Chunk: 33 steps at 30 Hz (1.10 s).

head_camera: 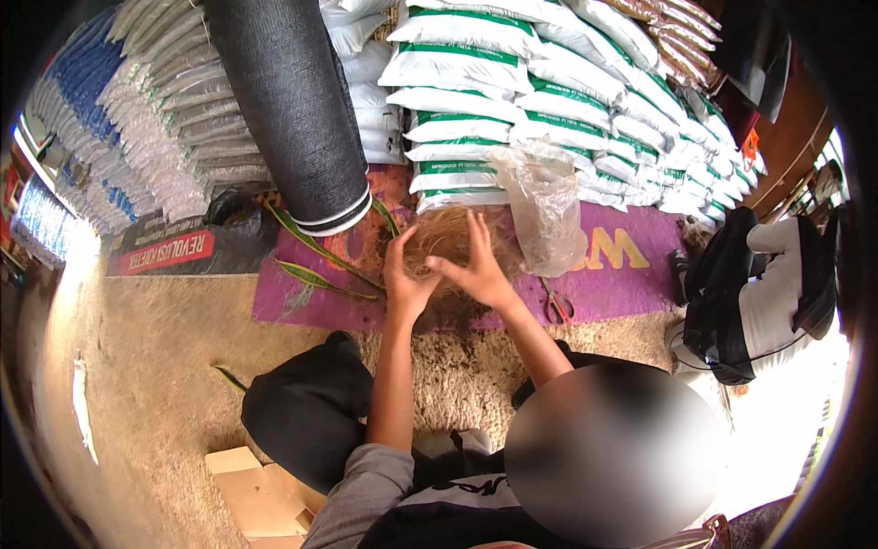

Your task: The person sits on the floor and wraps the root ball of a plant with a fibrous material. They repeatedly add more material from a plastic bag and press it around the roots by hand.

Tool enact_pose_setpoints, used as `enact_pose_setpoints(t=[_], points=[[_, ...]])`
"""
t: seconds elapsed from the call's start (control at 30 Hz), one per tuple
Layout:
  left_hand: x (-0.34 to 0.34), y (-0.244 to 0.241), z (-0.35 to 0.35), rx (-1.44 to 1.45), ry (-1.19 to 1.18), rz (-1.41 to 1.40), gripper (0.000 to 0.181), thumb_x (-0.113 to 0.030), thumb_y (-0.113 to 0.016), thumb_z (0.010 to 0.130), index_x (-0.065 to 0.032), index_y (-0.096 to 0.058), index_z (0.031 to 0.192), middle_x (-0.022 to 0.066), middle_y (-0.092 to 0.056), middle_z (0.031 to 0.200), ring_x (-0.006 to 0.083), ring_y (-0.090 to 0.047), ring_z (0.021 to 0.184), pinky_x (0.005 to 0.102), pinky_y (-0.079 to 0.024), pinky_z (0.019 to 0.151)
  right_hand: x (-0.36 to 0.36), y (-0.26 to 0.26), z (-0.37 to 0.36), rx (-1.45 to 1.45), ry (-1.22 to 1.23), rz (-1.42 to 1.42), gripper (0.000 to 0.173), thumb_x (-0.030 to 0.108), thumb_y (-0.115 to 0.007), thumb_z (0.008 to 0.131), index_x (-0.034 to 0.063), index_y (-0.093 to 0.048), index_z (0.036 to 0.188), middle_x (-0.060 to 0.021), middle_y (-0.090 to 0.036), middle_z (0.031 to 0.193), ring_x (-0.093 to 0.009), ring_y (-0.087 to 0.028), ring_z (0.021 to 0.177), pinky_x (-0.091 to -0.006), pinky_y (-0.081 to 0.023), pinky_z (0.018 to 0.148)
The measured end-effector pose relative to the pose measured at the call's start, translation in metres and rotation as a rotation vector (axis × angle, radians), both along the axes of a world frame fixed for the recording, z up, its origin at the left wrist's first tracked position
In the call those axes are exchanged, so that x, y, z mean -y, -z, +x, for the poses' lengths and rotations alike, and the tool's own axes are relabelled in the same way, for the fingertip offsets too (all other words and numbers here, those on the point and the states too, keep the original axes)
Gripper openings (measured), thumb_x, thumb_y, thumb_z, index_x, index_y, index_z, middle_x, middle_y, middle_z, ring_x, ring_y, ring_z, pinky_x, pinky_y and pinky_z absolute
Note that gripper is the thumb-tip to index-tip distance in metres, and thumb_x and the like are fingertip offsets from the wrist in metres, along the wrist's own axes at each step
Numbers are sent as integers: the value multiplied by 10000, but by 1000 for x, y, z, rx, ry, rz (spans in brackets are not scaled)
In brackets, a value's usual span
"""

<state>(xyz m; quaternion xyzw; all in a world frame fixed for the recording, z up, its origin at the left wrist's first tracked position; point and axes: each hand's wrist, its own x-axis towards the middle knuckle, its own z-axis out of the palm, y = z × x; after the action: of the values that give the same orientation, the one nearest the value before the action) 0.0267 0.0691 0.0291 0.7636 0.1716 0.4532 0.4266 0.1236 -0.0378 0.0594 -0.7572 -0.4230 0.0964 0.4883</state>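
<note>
Both of my hands reach out over a loose tangle of brown plant fibre point(442, 233) lying on a purple printed banner sheet point(624, 295). My left hand point(408, 278), fingers spread, is at the near left side of the fibre. At its right side is my right hand point(477, 271), thumb and fingers apart; whether either touches the fibre is unclear. Dark soil is scattered under and around it. Long green leaves with yellow edges point(309, 276) lie to the left. A crumpled clear plastic bag point(545, 219) and red-handled scissors point(558, 307) are on the right.
A black mesh roll point(295, 117) slants in from above. Stacked white-and-green sacks point(459, 123) rise behind the banner, with more bags at left. A black plastic bag point(240, 209) holds dark material. An opened cardboard box point(260, 494) lies lower left. Another person point(768, 295) is at the right.
</note>
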Motion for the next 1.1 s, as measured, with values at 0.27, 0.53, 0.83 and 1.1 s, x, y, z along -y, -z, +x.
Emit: enact_pose_setpoints(t=[0.27, 0.53, 0.83, 1.1], points=[[13, -7, 0, 176, 576, -656, 731, 55, -663, 710, -100, -337, 1346, 126, -407, 1296, 196, -472, 1150, 347, -471, 916, 29, 38, 28, -658, -10, 269, 1019, 217, -817, 647, -102, -169, 1366, -205, -435, 1268, -259, -446, 1164, -348, -361, 986], [-2, 13, -11, 60, 319, -1184, 682, -172, -632, 814, -140, -257, 1383, 202, -281, 1383, 262, -414, 1201, 447, -504, 872, 44, 41, 37, -936, 133, 649, 466, -49, -625, 750, 25, -493, 1191, -81, -601, 1057, -182, -594, 913, -293, -494, 786], [35, 16, -4, 307, 727, -1469, 768, -580, -509, 808, -118, -272, 1374, 167, -364, 1362, 325, -375, 1248, 571, -357, 979, 39, 23, 6, -1115, 92, 628, 447, -2, -654, 733, 47, -518, 1156, -53, -621, 982, -155, -609, 853, -263, -502, 718], [8, 12, -15, 253, 455, -1427, 507, -310, -537, 887, -38, -382, 1286, 166, -453, 1280, 325, -468, 1164, 440, -440, 979, 69, 11, 43, -568, -13, 287, 750, 252, -745, 728, 14, -355, 1323, -178, -470, 1255, -225, -460, 1151, -349, -382, 963]])
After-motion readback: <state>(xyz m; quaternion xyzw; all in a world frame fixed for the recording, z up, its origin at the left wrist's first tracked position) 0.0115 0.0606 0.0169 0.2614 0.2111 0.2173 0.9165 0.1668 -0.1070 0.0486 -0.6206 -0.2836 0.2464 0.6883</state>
